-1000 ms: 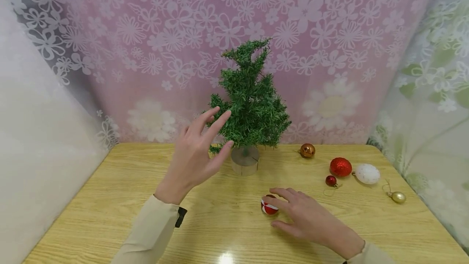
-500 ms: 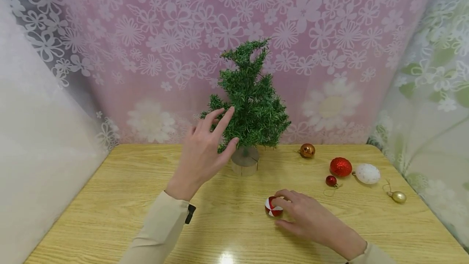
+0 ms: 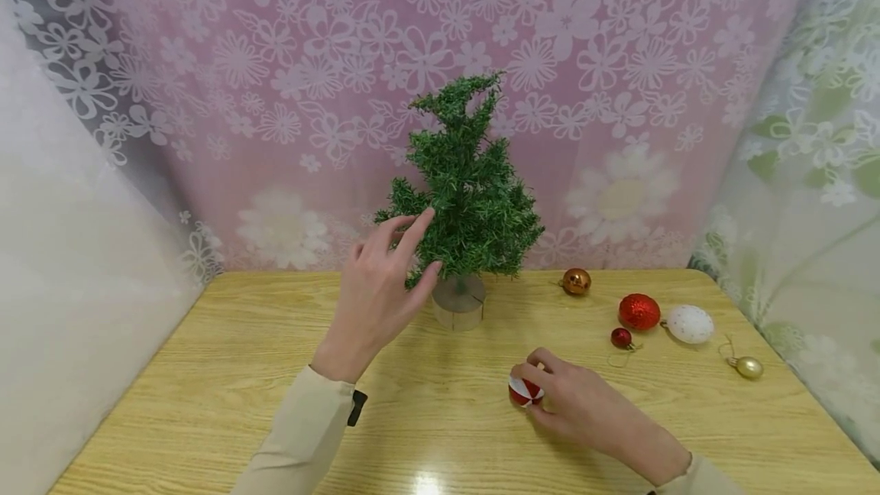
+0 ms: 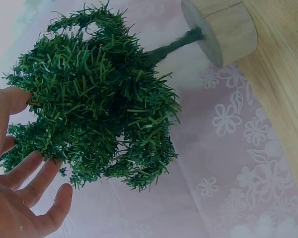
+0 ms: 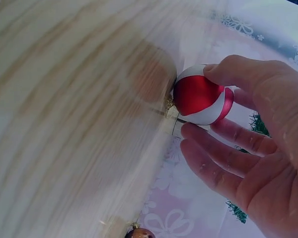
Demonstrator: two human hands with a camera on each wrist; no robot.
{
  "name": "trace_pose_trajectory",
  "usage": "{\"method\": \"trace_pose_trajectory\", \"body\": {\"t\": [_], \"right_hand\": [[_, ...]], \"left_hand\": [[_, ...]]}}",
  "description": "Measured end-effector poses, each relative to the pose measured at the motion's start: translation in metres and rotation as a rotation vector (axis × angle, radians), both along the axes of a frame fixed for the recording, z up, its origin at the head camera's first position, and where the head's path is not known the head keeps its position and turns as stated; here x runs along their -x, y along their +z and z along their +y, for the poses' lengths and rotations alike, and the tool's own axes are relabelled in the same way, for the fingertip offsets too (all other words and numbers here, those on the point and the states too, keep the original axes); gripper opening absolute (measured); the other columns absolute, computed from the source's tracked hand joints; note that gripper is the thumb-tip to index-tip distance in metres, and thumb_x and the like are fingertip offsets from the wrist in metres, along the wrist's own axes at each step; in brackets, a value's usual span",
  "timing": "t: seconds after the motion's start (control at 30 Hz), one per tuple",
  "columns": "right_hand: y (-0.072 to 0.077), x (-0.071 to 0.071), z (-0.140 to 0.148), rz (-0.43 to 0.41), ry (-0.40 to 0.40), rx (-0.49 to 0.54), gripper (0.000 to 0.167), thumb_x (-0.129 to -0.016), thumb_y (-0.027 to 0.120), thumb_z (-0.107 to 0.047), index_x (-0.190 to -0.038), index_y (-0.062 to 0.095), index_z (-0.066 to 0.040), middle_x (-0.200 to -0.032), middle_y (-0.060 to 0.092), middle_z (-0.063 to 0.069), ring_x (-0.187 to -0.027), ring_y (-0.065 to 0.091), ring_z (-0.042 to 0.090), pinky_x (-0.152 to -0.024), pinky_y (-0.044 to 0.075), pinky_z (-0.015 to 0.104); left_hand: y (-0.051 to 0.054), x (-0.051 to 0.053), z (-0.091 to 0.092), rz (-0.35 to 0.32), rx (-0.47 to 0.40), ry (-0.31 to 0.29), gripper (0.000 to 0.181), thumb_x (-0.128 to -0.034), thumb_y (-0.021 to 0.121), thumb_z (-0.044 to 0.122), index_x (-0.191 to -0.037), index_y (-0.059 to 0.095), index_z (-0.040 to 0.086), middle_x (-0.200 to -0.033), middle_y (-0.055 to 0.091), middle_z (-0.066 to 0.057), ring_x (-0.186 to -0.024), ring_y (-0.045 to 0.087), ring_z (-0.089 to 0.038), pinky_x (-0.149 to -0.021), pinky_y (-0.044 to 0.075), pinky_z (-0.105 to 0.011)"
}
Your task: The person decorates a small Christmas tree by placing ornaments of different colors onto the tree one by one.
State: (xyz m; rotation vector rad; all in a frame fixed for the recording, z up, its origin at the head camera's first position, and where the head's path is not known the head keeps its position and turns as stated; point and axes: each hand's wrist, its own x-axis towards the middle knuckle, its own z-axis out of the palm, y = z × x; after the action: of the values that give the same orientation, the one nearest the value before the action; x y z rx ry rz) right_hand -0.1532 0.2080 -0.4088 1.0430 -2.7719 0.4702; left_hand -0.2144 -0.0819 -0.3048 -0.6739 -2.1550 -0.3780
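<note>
My right hand [image 3: 584, 407] pinches a red-and-white Christmas bauble [image 3: 525, 393] between thumb and fingers, low at the wooden table. In the right wrist view the thumb lies on the bauble [image 5: 197, 96], whose gold cap faces the tabletop. A small artificial Christmas tree [image 3: 474, 201] stands upright on a round wooden base [image 3: 459, 310] at the back of the table. At its left side is my left hand [image 3: 374, 292], fingers spread and loosely bent, holding nothing. The left wrist view has thumb and fingertips at the edge of the branches [image 4: 99, 94]; whether they press on them is unclear.
To the right lie a copper bauble [image 3: 576, 282], a large red bauble [image 3: 639, 312], a small red bauble [image 3: 622, 338], a white speckled bauble [image 3: 690, 325] and a gold bauble [image 3: 748, 367]. A floral curtain [image 3: 330, 98] hangs behind the table [image 3: 234, 373].
My right fingers have closed around the red-and-white bauble, which has rolled and shifted slightly right. The left hand has moved a little right, nearer the tree.
</note>
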Motion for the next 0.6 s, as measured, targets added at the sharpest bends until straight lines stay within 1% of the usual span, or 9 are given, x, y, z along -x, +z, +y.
{"method": "trace_pose_trajectory", "body": {"t": [0.1, 0.2, 0.27, 0.33, 0.43, 0.53, 0.6], "right_hand": [[0.0, 0.0, 0.002, -0.02, 0.019, 0.015, 0.032, -0.086, 0.078, -0.009, -0.115, 0.069, -0.02, -0.11, 0.059, 0.002, -0.063, 0.043, -0.006, -0.057, 0.044, 0.016], [0.0, 0.0, 0.005, -0.038, 0.019, 0.033, 0.032, -0.086, 0.076, -0.007, -0.115, 0.07, -0.018, -0.112, 0.058, 0.003, -0.061, 0.039, -0.007, -0.057, 0.043, 0.015], [0.0, 0.001, 0.007, -0.045, 0.015, 0.051, 0.032, -0.086, 0.076, -0.006, -0.115, 0.07, -0.017, -0.113, 0.058, 0.003, -0.059, 0.039, -0.008, -0.056, 0.043, 0.015], [0.001, 0.001, 0.01, -0.03, 0.006, 0.069, 0.031, -0.086, 0.076, -0.006, -0.114, 0.07, -0.018, -0.112, 0.058, 0.002, -0.061, 0.042, -0.007, -0.058, 0.044, 0.015], [0.002, 0.002, 0.017, 0.02, 0.014, 0.116, 0.033, -0.083, 0.078, -0.003, -0.112, 0.07, -0.017, -0.111, 0.057, 0.001, -0.067, 0.051, -0.004, -0.06, 0.049, 0.017], [0.004, 0.004, 0.025, 0.115, 0.029, 0.17, 0.041, -0.078, 0.083, 0.0, -0.112, 0.068, -0.016, -0.11, 0.058, 0.0, -0.08, 0.059, 0.001, -0.066, 0.054, 0.021], [0.006, 0.005, 0.029, 0.175, 0.029, 0.195, 0.047, -0.073, 0.086, 0.002, -0.113, 0.067, -0.015, -0.111, 0.058, 0.0, -0.083, 0.059, 0.002, -0.067, 0.054, 0.021]], "left_hand": [[-0.002, 0.0, -0.002, 0.005, 0.001, 0.002, 0.065, -0.0952, 0.072, 0.033, -0.154, 0.048, 0.02, -0.127, 0.064, -0.012, -0.103, 0.066, -0.025, -0.075, 0.05, -0.045], [-0.003, 0.0, -0.002, 0.008, -0.004, 0.001, 0.064, -0.0952, 0.072, 0.033, -0.153, 0.049, 0.019, -0.123, 0.064, -0.012, -0.098, 0.065, -0.026, -0.075, 0.05, -0.045], [-0.003, 0.001, -0.002, 0.005, -0.007, 0.001, 0.063, -0.0954, 0.072, 0.033, -0.153, 0.05, 0.019, -0.121, 0.064, -0.012, -0.094, 0.064, -0.026, -0.075, 0.05, -0.045], [-0.003, 0.001, -0.002, -0.003, -0.012, -0.002, 0.063, -0.0955, 0.072, 0.033, -0.153, 0.05, 0.02, -0.12, 0.064, -0.011, -0.093, 0.063, -0.025, -0.075, 0.05, -0.046], [-0.004, 0.001, -0.003, -0.013, -0.016, -0.006, 0.062, -0.0955, 0.072, 0.033, -0.152, 0.05, 0.019, -0.118, 0.065, -0.011, -0.092, 0.062, -0.025, -0.076, 0.05, -0.046], [-0.004, 0.001, -0.003, -0.02, -0.019, -0.009, 0.061, -0.0956, 0.072, 0.033, -0.151, 0.051, 0.019, -0.116, 0.065, -0.01, -0.092, 0.062, -0.025, -0.076, 0.05, -0.046], [-0.004, 0.001, -0.003, -0.027, -0.02, -0.01, 0.061, -0.0957, 0.072, 0.033, -0.151, 0.051, 0.019, -0.116, 0.065, -0.01, -0.092, 0.061, -0.025, -0.077, 0.05, -0.046]]}}
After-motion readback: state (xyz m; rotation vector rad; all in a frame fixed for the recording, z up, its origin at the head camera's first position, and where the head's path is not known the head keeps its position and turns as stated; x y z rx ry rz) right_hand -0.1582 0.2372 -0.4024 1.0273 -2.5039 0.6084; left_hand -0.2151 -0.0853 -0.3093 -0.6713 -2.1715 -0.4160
